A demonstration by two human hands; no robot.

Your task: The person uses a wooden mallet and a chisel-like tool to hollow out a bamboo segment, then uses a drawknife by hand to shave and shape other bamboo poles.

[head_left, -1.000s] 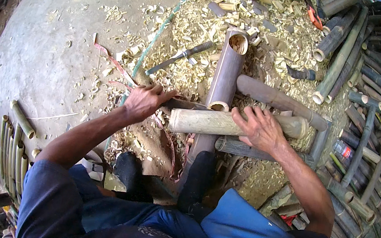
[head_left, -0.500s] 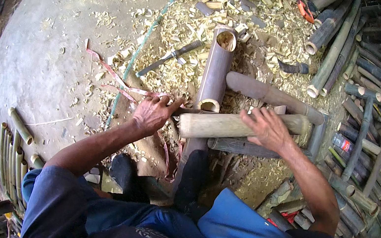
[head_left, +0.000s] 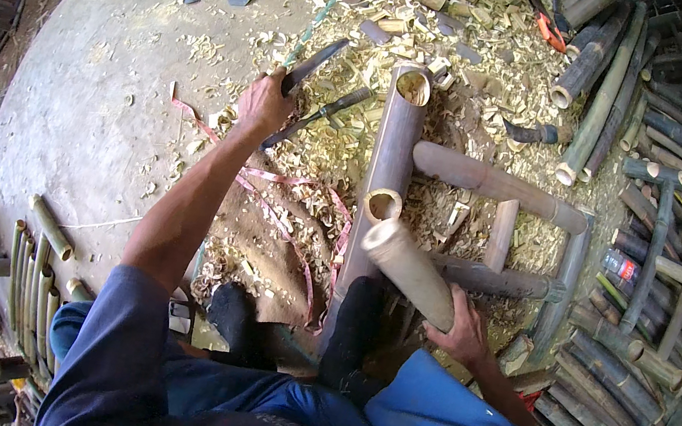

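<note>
My left hand (head_left: 265, 103) is closed around the handle of a knife (head_left: 318, 65), its broad dark blade pointing away to the upper right over the shavings. In my right hand (head_left: 461, 328) is the near end of a short, pale bamboo piece (head_left: 411, 267). That piece slants, its far end close to the hole in a thick bamboo post (head_left: 387, 145). The post belongs to a bamboo frame with side rails (head_left: 502, 182) and lies on the ground. Near the knife, another long tool with a ridged dark grip (head_left: 348, 100) rests on the shavings.
Shavings (head_left: 495, 86) cover the ground around the frame. A pink measuring tape (head_left: 284, 177) curls left of the post. A hooked blade (head_left: 528, 133) lies beyond the rails. Bamboo poles (head_left: 596, 66) and a plastic bottle (head_left: 621, 264) are on the right; cut bamboo (head_left: 34, 289) stands at left.
My left hand has swung up and left with the knife, away from the bamboo piece. My right hand has drawn nearer to me, now gripping the piece's near end and tilting it.
</note>
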